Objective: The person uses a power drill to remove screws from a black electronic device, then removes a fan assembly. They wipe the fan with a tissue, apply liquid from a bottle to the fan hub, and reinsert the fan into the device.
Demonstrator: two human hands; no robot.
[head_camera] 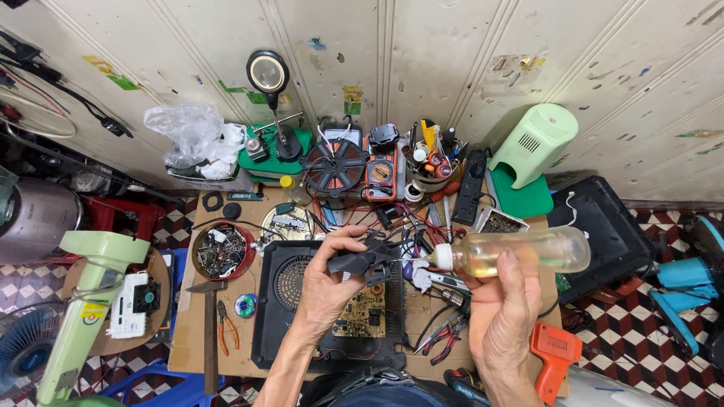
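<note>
My right hand (501, 313) grips a clear plastic bottle (528, 252) of yellowish liquid, held on its side with its white nozzle pointing left. My left hand (332, 279) holds a small black plastic part (360, 261) up near the nozzle tip. Both hands hover above an opened black appliance base (279, 316) with a round vent grille and an exposed circuit board (360, 313), lying on the cardboard-covered workbench (192, 339).
A round tin of screws (221, 251), a hammer (209, 324) and orange pliers (225, 325) lie left of the base. An orange drill (554, 354) lies at the right. A multimeter (381, 170), a magnifier lamp (269, 75) and a cup of tools (431, 162) stand by the wall.
</note>
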